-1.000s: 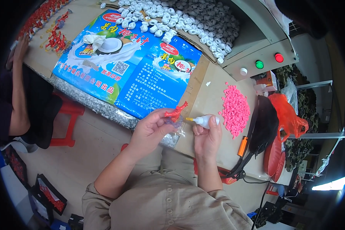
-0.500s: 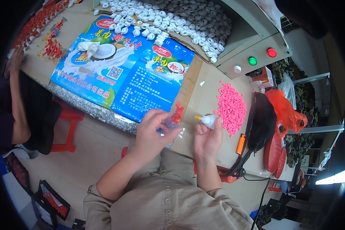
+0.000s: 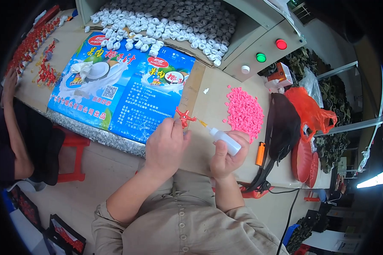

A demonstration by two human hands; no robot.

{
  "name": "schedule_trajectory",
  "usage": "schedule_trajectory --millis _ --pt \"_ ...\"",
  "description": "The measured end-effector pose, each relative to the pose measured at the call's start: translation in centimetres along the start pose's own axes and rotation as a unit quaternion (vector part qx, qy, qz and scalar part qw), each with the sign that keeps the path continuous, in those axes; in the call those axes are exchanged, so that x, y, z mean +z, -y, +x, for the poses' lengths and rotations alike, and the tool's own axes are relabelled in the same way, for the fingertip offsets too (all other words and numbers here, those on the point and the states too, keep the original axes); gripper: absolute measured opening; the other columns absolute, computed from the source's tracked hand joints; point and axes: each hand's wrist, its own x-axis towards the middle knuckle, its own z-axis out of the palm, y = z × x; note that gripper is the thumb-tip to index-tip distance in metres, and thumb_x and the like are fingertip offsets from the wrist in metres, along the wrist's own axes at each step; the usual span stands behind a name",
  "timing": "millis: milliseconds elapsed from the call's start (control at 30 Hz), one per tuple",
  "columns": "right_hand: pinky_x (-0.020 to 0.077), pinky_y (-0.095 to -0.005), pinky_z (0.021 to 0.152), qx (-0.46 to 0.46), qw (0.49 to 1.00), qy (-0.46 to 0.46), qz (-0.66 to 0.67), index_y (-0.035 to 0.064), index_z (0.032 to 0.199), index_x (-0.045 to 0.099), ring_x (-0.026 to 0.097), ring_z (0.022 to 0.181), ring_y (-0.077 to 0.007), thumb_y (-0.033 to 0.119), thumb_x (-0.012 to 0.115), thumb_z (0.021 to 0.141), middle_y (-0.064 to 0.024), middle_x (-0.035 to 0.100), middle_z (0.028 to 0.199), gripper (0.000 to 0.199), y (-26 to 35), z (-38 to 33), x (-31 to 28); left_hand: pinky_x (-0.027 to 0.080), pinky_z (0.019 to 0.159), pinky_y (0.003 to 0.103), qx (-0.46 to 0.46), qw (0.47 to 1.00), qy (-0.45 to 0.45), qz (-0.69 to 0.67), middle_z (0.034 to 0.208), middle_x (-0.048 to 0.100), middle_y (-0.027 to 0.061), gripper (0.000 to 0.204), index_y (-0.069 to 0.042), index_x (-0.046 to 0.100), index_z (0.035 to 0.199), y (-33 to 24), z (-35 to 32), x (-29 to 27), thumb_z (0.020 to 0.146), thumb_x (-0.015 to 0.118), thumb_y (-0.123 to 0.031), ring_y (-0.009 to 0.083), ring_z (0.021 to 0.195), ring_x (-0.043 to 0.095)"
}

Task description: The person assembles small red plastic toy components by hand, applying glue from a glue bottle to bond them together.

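Note:
Between the fingers of my left hand (image 3: 166,142) is a small red plastic figure (image 3: 184,117), its limbs spread. My right hand (image 3: 229,155) is closed around a white squeeze bottle (image 3: 227,142) with a thin yellow nozzle. The bottle tilts toward the figure, and its fine tip is close to the figure's right side; I cannot tell whether they touch. A flattened blue printed carton (image 3: 123,97) lies under and beyond my left hand. Right of the bottle, small pink pieces (image 3: 244,112) are heaped on the table.
Many white rounded parts (image 3: 157,27) fill the back shelf. Buttons sit on a panel (image 3: 259,55). An orange lighter (image 3: 260,154), black bag (image 3: 278,123) and orange plastic bag (image 3: 310,110) lie at right. At left, another person's arm (image 3: 15,127) reaches toward red figures (image 3: 47,72).
My left hand has turned, bringing the red figure round to face the bottle. The bottle now points up and left, its nozzle much closer to the figure. The whole view has shifted slightly.

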Motion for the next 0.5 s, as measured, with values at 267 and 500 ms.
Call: schedule_trajectory --millis 267,500 --pt "0.0393 -0.0299 0.058 -0.057 0.995 0.059 -0.049 -0.001 0.093 0.044 0.047 0.068 -0.0227 0.005 0.062 0.07 -0.0109 0.052 0.078 0.03 -0.07 -0.11 0.03 0.042 0.05 0.032 -0.037 0.999 0.028 -0.007 0.077 0.046 0.0098 0.033 0.002 0.053 0.089 -0.18 -0.33 -0.02 0.063 0.067 -0.01 0.0243 0.063 0.051" --pt "0.0392 -0.0298 0.056 -0.065 0.995 0.059 -0.047 -0.0006 0.094 0.044 0.047 0.066 -0.0226 0.003 0.063 0.069 -0.0101 0.052 0.078 0.031 0.05 -0.13 0.27 0.042 0.051 0.032 -0.031 0.999 0.02 0.007 0.077 0.046 0.0101 0.032 0.002 0.053 0.089 -0.15 -0.3 -0.28 0.063 0.067 -0.011 0.0244 0.063 0.051"
